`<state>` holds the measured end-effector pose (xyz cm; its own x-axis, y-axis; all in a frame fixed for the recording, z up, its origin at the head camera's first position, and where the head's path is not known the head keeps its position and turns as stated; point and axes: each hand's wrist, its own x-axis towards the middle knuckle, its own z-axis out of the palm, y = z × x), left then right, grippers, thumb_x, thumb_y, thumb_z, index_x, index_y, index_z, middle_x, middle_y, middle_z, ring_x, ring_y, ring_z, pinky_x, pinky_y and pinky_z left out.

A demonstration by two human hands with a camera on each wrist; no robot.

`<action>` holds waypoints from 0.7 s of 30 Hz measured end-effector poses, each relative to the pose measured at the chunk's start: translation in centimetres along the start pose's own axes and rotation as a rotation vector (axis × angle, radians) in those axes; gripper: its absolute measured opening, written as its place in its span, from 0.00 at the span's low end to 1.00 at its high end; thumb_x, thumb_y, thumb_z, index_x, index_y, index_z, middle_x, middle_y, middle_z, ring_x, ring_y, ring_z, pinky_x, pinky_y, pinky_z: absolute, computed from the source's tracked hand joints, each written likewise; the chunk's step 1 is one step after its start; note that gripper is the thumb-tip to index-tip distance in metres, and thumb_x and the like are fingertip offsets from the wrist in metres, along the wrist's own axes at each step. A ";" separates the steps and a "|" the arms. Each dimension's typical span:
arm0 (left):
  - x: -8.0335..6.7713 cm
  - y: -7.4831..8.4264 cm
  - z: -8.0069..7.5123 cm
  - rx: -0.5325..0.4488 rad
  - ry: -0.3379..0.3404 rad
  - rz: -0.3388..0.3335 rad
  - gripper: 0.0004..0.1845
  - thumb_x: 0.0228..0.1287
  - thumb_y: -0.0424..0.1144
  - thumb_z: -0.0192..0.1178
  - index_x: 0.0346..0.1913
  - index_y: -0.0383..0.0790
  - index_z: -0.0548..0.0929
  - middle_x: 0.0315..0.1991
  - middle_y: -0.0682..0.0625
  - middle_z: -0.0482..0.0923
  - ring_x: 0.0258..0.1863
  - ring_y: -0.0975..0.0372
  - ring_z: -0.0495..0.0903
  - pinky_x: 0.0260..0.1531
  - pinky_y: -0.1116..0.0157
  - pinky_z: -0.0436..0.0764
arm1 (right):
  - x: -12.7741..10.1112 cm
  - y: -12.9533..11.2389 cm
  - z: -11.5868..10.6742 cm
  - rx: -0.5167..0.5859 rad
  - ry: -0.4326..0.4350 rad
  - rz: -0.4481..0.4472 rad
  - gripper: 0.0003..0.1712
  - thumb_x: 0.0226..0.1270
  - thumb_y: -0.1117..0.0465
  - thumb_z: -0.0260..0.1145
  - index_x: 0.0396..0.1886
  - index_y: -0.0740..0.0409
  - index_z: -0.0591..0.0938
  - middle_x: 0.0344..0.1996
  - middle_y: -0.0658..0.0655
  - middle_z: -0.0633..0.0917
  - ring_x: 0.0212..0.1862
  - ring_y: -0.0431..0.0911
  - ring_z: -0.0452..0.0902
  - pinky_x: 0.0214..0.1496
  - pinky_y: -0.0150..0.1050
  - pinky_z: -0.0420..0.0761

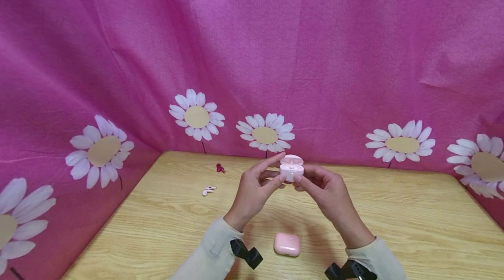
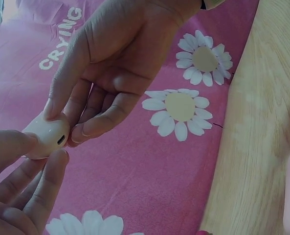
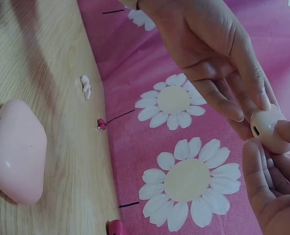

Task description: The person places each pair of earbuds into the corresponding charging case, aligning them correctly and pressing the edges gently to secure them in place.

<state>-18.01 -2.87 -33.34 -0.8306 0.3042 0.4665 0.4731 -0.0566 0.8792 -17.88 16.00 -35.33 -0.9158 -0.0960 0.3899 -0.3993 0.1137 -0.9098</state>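
Above the wooden table, both hands hold a small white earbud case with its lid up. My left hand pinches its left side between thumb and fingers. My right hand pinches the right side. In the left wrist view the case shows a charging port, with the left hand below it and the right hand above. The right wrist view shows the case between the right hand and the left hand.
A closed pink case lies on the table between my wrists, large in the right wrist view. Two loose white earbuds and a small red object lie at the far left. Pink daisy-print cloth backs the table.
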 end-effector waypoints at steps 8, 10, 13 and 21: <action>0.6 -2.0 -0.2 -0.022 -0.002 0.009 0.30 0.63 0.25 0.61 0.68 0.40 0.70 0.52 0.38 0.77 0.45 0.49 0.83 0.39 0.60 0.84 | 0.0 -0.1 0.0 -0.021 0.016 -0.010 0.15 0.65 0.64 0.67 0.47 0.70 0.81 0.37 0.64 0.85 0.34 0.42 0.84 0.40 0.40 0.84; 0.8 -2.8 -0.4 -0.013 -0.008 -0.004 0.31 0.63 0.27 0.61 0.69 0.44 0.69 0.53 0.40 0.78 0.45 0.51 0.83 0.39 0.61 0.84 | 0.0 -0.1 -0.1 -0.027 0.025 -0.007 0.16 0.65 0.63 0.67 0.48 0.70 0.81 0.37 0.64 0.85 0.34 0.43 0.84 0.40 0.39 0.84; 1.1 -3.1 -1.0 0.011 -0.012 -0.018 0.32 0.63 0.28 0.62 0.69 0.46 0.68 0.52 0.41 0.78 0.46 0.51 0.83 0.39 0.63 0.84 | 0.0 0.0 -0.1 -0.032 0.038 -0.002 0.16 0.65 0.63 0.67 0.48 0.70 0.81 0.37 0.64 0.85 0.34 0.43 0.84 0.40 0.39 0.84; 1.5 -3.2 -3.7 0.122 0.034 -0.072 0.26 0.64 0.30 0.62 0.65 0.43 0.72 0.51 0.40 0.80 0.47 0.47 0.82 0.40 0.61 0.84 | 0.0 0.1 -0.1 -0.028 0.050 -0.006 0.15 0.64 0.64 0.68 0.47 0.70 0.82 0.36 0.64 0.85 0.32 0.42 0.84 0.39 0.38 0.84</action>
<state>-21.79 -5.73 -35.08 -0.8721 0.2707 0.4077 0.4426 0.0807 0.8931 -17.95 16.08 -35.37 -0.9142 -0.0469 0.4025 -0.4050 0.1406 -0.9034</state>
